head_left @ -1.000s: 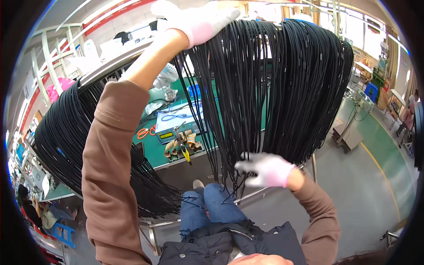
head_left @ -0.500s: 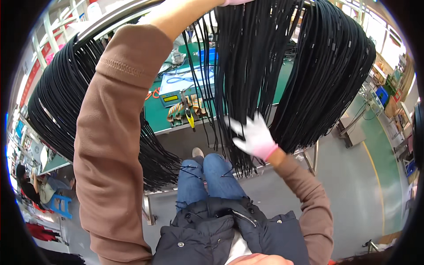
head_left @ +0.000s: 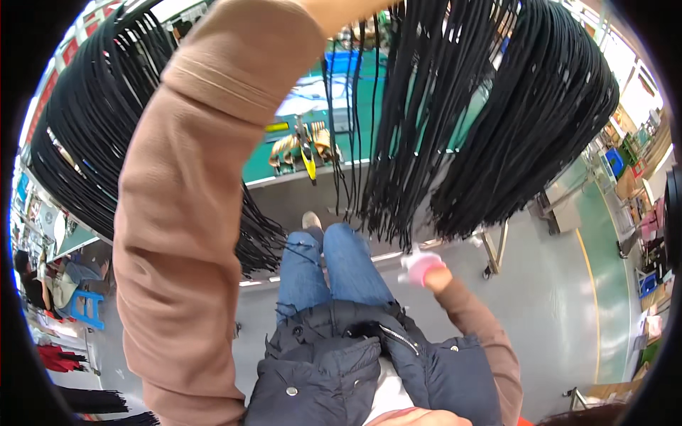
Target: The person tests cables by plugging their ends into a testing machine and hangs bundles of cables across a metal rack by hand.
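Observation:
Long black cables (head_left: 412, 135) hang in a loose curtain in front of me, with their lower ends dangling over the floor. My right hand (head_left: 423, 268), in a white glove with a pink cuff, is just below those ends. Its fingers are smeared by motion, and I cannot make out whether it touches a cable. My left arm (head_left: 185, 192), in a brown sleeve, stretches up past the top edge, so the left hand is out of sight. Thicker bunches of black cables hang at the right (head_left: 540, 113) and at the left (head_left: 78, 135).
Behind the cables stands a green-topped bench (head_left: 259, 167) with yellow-handled pliers (head_left: 307, 160), striped ribbon cables (head_left: 284, 155) and a blue bin (head_left: 346, 62). A wheeled stand leg (head_left: 495, 252) is at the right. Far left, a person (head_left: 32, 287) sits near a blue stool (head_left: 87, 309).
My right hand has moved down and away from among the middle cables to below their ends. The cables hang more spread out. The left hand has left the top edge of the view.

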Demonstrator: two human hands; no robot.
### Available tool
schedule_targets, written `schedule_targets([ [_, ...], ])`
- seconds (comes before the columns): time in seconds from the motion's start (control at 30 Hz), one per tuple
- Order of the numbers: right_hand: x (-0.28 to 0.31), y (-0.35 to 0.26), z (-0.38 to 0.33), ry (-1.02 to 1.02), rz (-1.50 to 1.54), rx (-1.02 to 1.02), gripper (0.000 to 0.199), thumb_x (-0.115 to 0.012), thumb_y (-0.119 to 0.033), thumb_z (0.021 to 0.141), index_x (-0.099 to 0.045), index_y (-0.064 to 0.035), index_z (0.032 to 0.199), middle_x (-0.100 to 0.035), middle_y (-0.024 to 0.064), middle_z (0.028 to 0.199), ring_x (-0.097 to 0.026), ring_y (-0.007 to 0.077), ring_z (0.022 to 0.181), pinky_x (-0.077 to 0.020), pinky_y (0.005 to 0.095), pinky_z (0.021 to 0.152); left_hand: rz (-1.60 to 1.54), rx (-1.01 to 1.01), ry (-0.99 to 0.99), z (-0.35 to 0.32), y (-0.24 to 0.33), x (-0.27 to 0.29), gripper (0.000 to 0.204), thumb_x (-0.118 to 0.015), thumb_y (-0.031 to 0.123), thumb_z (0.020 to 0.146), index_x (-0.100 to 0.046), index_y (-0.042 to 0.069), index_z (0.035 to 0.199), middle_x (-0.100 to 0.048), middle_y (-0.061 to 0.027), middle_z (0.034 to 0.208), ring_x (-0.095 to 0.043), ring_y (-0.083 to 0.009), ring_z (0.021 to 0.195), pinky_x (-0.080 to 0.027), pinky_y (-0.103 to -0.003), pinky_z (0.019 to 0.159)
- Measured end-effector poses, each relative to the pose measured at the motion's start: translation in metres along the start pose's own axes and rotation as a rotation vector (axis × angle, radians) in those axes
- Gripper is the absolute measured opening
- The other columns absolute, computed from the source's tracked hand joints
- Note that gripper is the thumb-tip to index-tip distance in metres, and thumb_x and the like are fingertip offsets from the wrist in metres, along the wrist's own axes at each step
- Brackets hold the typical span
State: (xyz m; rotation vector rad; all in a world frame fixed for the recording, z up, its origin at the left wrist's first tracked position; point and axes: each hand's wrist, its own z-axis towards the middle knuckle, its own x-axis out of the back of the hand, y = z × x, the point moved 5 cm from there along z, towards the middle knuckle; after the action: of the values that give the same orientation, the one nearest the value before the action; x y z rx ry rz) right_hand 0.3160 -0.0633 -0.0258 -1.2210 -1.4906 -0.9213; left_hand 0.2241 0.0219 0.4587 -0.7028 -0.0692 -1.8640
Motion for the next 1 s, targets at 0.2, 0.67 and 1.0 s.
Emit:
schedule_targets([
  [0.2,0.196,-0.09,-0.078,0.853,0.308,0.534,0.025,-0.062,-0.014,0.084,-0.066,-0.0024,0.106,-0.068,0.0103,0.11,-0.067,0.0281,0.093,-0.0528,0.0349,0.081,0.029,0.041,0.142,0.012,-0.024,0.009,0.069,-0.019,0.057,0.099,-0.052,0.011,0.138,-0.049,-0.0157,0.143,-0.045,-0.038,0.131,-0.015,-0.074,0.105],
  [0.67,0.027,-0.086,0.094,-0.109,-0.05,0.312,0.069,-0.058,-0.047,0.08,-0.051,-0.0082,0.136,-0.022,0.0293,0.155,-0.018,0.0574,0.139,-0.0303,0.0664,0.106,-0.142,-0.009,0.17,-0.017,-0.045,0.003,0.081,-0.022,0.072,0.091,-0.034,0.02,0.151,-0.03,-0.0114,0.157,-0.02,-0.0347,0.147,-0.002,-0.07,0.112],
  [1.0,0.086,-0.083,-0.009,0.481,-0.054,0.185,0.053,-0.068,-0.025,0.077,-0.058,-0.005,0.126,-0.056,0.0293,0.128,-0.055,0.0433,0.11,-0.0495,0.0486,0.088,-0.259,0.024,0.443,-0.257,-0.053,0.029,0.05,-0.07,0.018,0.065,-0.059,0.006,0.113,-0.058,-0.0137,0.117,-0.058,-0.0359,0.1,-0.046,-0.044,0.088],
])
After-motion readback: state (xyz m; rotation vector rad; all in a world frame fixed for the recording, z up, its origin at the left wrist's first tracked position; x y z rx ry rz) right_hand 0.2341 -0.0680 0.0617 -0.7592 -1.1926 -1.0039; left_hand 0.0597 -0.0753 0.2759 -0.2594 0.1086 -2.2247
